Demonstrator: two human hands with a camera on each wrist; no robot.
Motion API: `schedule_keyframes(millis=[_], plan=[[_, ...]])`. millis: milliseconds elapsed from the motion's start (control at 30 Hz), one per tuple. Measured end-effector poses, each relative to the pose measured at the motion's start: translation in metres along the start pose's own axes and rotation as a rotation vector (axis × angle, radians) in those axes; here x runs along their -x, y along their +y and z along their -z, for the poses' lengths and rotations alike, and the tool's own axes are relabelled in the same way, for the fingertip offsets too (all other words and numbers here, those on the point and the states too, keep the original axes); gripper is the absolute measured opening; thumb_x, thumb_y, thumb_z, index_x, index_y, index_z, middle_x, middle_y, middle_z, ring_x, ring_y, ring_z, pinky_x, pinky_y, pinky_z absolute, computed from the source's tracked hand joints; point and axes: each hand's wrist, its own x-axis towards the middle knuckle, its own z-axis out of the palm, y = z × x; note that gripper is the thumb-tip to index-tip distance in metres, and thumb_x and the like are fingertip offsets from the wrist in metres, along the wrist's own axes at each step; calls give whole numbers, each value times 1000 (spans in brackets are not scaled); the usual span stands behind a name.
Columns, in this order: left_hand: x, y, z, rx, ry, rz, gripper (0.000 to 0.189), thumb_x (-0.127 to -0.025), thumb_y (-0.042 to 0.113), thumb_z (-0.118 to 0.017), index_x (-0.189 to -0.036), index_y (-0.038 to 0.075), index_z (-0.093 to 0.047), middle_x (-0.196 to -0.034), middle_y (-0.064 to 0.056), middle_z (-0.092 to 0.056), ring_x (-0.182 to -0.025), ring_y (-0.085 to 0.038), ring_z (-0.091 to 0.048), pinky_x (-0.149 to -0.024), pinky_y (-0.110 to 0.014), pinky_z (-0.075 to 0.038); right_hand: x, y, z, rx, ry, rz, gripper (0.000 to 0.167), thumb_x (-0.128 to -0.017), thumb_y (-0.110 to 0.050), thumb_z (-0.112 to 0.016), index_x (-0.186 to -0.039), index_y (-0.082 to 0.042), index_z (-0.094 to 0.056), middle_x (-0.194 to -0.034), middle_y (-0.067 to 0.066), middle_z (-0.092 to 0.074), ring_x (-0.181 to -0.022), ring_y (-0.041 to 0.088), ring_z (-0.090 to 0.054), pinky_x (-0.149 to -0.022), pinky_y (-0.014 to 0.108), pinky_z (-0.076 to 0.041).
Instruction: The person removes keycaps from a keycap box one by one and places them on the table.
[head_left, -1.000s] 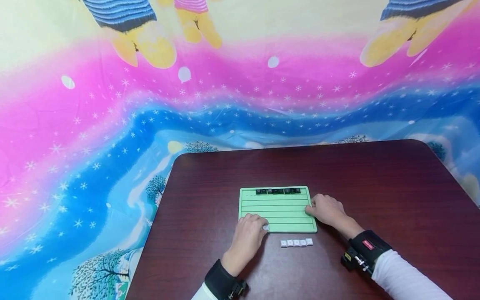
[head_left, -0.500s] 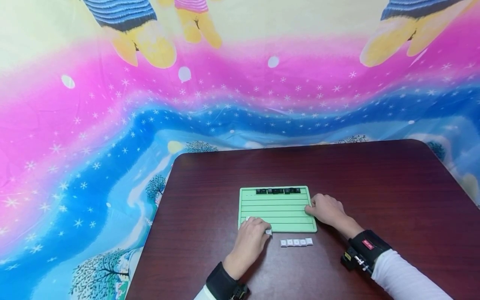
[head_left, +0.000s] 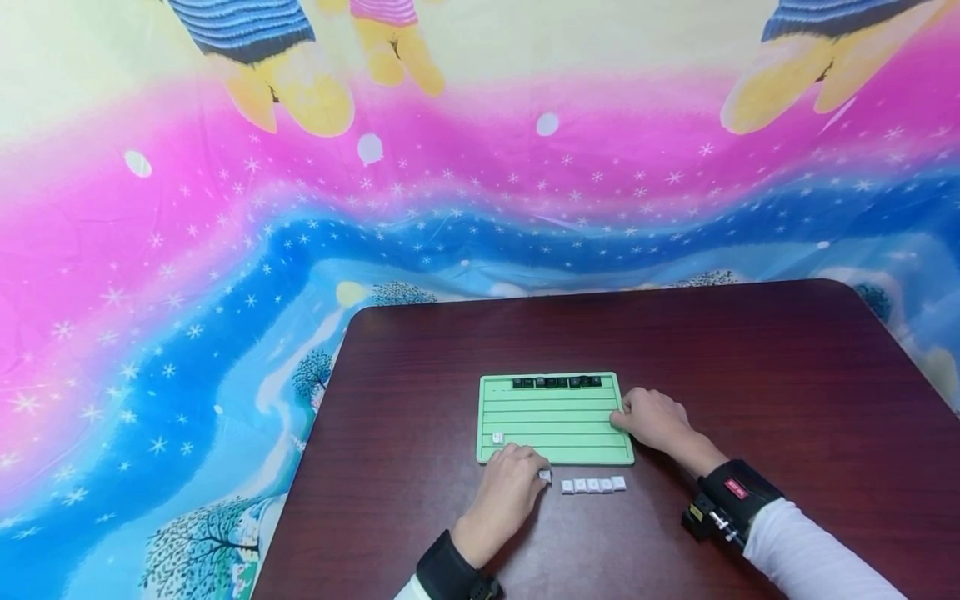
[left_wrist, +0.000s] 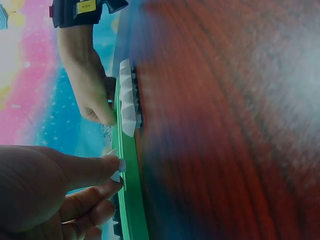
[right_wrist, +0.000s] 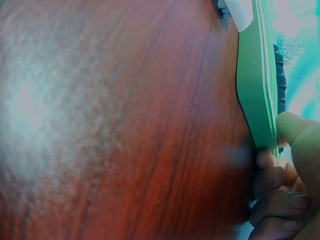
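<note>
My left hand (head_left: 510, 483) pinches a white keycap (head_left: 545, 476) between thumb and fingertips, just off the front edge of a pale green ridged board (head_left: 555, 425). In the left wrist view the pinched keycap (left_wrist: 116, 176) is partly covered by the thumb. With the thumb on top and the other fingers curled beside and below, my right hand (head_left: 656, 419) grips the board's right edge. One white keycap (head_left: 498, 438) sits at the left of a lower row of the board. Black keycaps (head_left: 557, 382) line its top row.
A short row of several white keycaps (head_left: 593, 486) lies on the dark wooden table (head_left: 750, 358), in front of the board and right of my left hand. A colourful printed cloth (head_left: 480, 167) hangs behind the table.
My left hand has drawn back toward me and slightly right with a white keycap, off the board's front edge. Another white keycap on the board has come into sight. My right hand stays put.
</note>
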Motion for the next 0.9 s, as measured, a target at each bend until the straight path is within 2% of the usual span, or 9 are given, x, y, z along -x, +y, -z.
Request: schedule_keyframes(millis=[433,633,900], plan=[[2,7,-6,11,-17,-6,18,-82,20,-82,-99,20,-79,-95,9,-75,-85,-8,-61,-68,-16,-37,-1,-1,-1,-2,-6,-7,46,-87,-32,-64,-53,-21,-35,-51,-9,-26,-50,9,-24,-48,26,-18],[2,7,-9,-10,-25,-9,19,-82,21,-82,-101,22,-79,-96,9,-75,-87,-8,-62,-68,-17,-38,0,0,-1,-2,5,-3,45,-87,-31,-64,-53,-21,-34,-51,-9,-26,-50,10,-24,-48,26,-18],[1,9,-14,-25,-23,-17,18,-82,21,-82,-99,22,-79,-93,10,-74,-83,-8,-60,-65,-16,-33,0,1,-1,-1,9,2,46,-87,-31,-63,-54,-21,-34,-51,-9,-25,-50,10,-23,-48,26,-17]])
